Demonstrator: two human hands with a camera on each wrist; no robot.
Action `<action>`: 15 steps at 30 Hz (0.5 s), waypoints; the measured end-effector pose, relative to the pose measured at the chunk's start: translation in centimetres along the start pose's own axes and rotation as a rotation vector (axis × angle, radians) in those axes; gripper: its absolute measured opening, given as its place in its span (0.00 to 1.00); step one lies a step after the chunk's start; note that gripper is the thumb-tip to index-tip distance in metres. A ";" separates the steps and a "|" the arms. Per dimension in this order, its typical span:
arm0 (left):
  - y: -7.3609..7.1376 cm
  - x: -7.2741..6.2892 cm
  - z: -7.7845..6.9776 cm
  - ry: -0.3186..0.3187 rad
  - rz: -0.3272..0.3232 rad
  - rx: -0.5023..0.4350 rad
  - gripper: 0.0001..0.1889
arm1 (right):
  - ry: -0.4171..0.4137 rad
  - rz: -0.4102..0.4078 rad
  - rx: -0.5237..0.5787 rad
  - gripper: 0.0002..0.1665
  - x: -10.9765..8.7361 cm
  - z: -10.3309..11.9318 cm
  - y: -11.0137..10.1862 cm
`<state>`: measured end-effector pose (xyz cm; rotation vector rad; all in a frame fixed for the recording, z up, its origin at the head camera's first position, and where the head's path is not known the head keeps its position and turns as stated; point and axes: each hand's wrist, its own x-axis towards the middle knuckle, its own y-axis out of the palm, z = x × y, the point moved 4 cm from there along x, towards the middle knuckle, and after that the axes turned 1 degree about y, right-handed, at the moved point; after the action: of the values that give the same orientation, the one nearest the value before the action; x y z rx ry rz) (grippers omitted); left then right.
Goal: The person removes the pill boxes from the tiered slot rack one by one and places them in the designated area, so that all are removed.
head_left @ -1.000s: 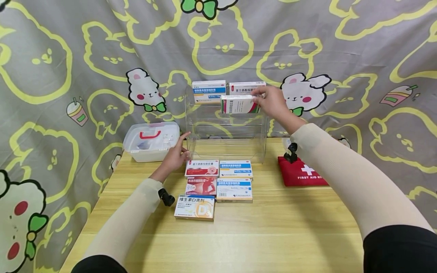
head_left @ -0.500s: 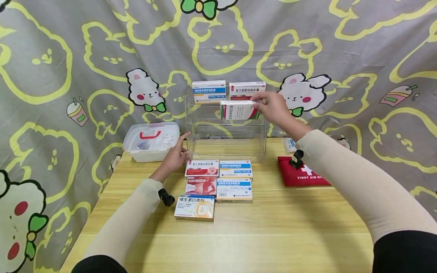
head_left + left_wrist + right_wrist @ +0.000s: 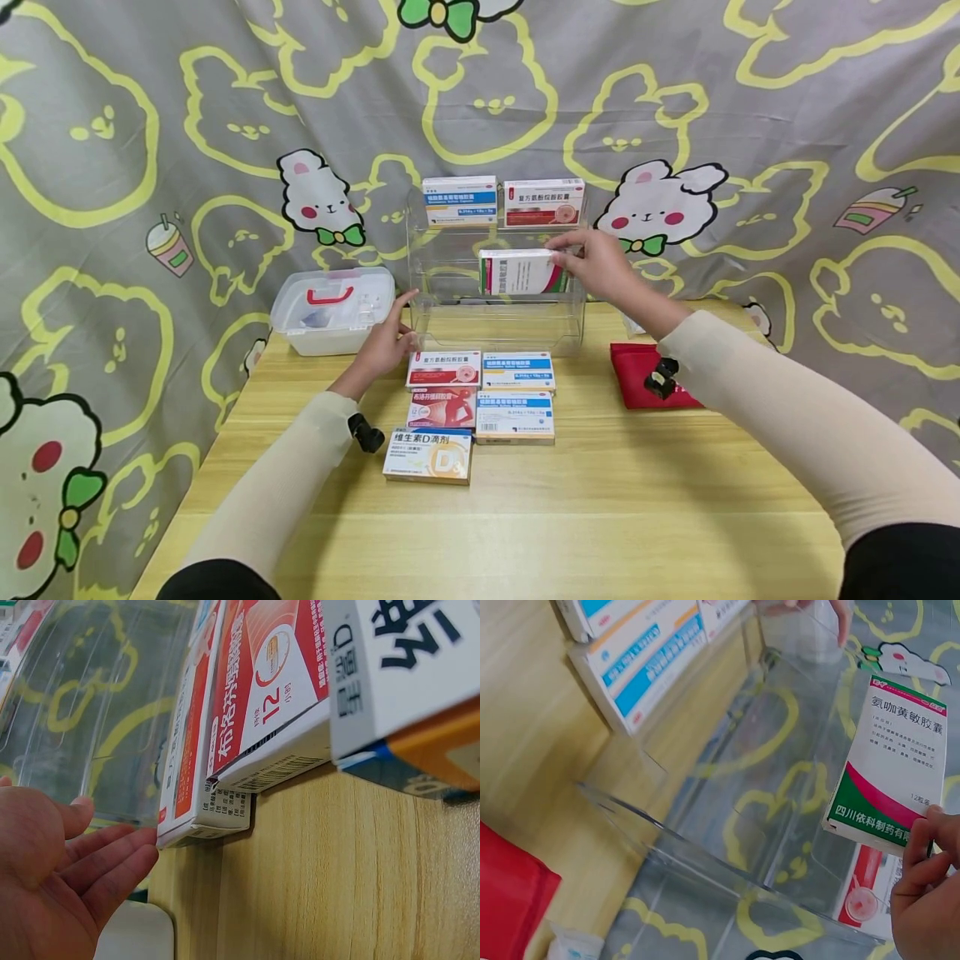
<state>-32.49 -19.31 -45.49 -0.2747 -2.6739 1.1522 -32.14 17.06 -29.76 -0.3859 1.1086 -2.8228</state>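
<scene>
My right hand (image 3: 602, 265) pinches a white medicine box with green and magenta bands (image 3: 890, 766) by its end. That box is held in front of the middle tiers of a clear stepped display rack (image 3: 498, 337). On the rack's top tier stand a blue-and-white capsule box (image 3: 459, 202) and a red-and-white capsule box (image 3: 543, 205). My left hand (image 3: 385, 343) is at the rack's lower left side, its fingers extended; in the left wrist view the fingers (image 3: 112, 859) lie against or close to the rack's edge.
Before the rack lie a red-and-white box (image 3: 444, 369), a red box (image 3: 442, 408), a vitamin D box (image 3: 427, 457) and two blue-and-white boxes (image 3: 516, 417). A lidded plastic case (image 3: 330, 337) stands left, a red first aid pouch (image 3: 637, 379) right. A patterned curtain (image 3: 495, 100) hangs behind.
My right hand has lowered the white-and-green box from just below the top tier to the rack's middle, uncovering the red-and-white box above. The left hand has stayed in place.
</scene>
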 end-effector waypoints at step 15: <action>0.0 -0.1 -0.2 -0.003 0.002 -0.003 0.45 | -0.064 0.104 0.026 0.13 -4.4 -1.2 3.5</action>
<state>-32.36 -19.24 -45.38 -0.2765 -2.6791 1.1503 -28.31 16.08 -33.86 -0.4015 1.0465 -2.7121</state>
